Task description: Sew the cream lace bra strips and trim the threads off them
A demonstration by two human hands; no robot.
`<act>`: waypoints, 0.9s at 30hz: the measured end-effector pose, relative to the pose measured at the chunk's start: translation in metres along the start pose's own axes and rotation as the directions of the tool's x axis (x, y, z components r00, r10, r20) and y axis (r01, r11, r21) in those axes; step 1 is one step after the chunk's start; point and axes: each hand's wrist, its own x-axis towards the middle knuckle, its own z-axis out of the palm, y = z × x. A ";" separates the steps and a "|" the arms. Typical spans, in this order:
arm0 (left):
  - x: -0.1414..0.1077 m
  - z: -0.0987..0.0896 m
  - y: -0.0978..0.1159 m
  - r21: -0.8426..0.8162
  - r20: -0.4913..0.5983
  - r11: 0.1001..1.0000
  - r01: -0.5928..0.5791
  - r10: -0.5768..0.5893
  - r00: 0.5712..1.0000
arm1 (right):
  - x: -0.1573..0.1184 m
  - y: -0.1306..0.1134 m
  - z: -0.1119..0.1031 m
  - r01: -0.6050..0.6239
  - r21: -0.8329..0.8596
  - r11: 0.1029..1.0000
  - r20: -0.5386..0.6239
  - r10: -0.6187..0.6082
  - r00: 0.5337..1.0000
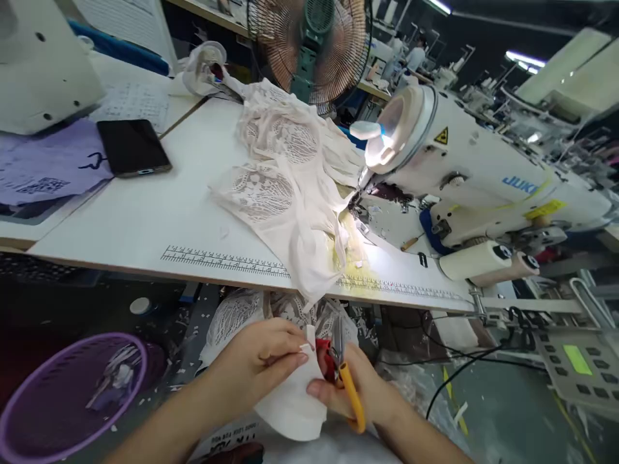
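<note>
Below the table's front edge, my left hand [264, 361] pinches the upper end of a white fabric piece [293, 403]. My right hand [355, 383] holds scissors with orange and red handles [354, 399], blades pointing up, and its thumb touches the fabric's right side. Whether the blades are apart is too small to tell. White lace garments [294, 193] lie heaped on the white table [193, 212], reaching the needle area of the sewing machine [464, 154] and hanging over the front edge. More lace [232, 322] shows beneath the table, behind my hands.
A black phone [133, 147] and purple paper [48, 161] lie at the left. The fan [309, 45] stands behind the table. Thread cones [476, 263] are at the right, a control panel [580, 367] lower right. A purple basket [14, 399] stands on the floor at the lower left.
</note>
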 end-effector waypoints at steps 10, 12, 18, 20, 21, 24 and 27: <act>0.005 0.019 -0.011 0.271 -0.004 0.962 0.047 -0.048 0.999 | -0.027 0.004 -0.017 0.107 -0.247 0.963 -0.170 -0.152 0.974; 0.008 0.018 -0.006 0.329 0.013 0.938 0.109 -0.120 0.993 | -0.031 0.005 -0.017 0.105 -0.224 0.969 -0.201 -0.152 0.968; 0.019 0.015 0.004 0.334 0.111 0.937 0.104 -0.149 0.983 | -0.041 0.006 -0.022 0.049 -0.072 0.996 -0.258 -0.066 0.964; 0.023 0.019 0.004 0.287 0.102 0.954 0.087 -0.120 0.988 | -0.043 0.009 -0.021 0.003 -0.001 1.000 -0.285 -0.003 0.959; 0.024 0.022 0.003 0.269 0.094 0.960 0.074 -0.102 0.990 | -0.044 0.010 -0.020 -0.010 0.025 1.000 -0.306 0.017 0.952; 0.025 0.024 0.000 0.232 0.084 0.970 0.069 -0.091 0.992 | -0.044 0.012 -0.018 -0.013 0.044 0.999 -0.381 0.028 0.924; 0.017 0.012 -0.003 0.274 0.101 0.945 0.179 -0.213 0.972 | -0.045 0.009 -0.019 0.017 0.032 0.999 -0.398 -0.003 0.917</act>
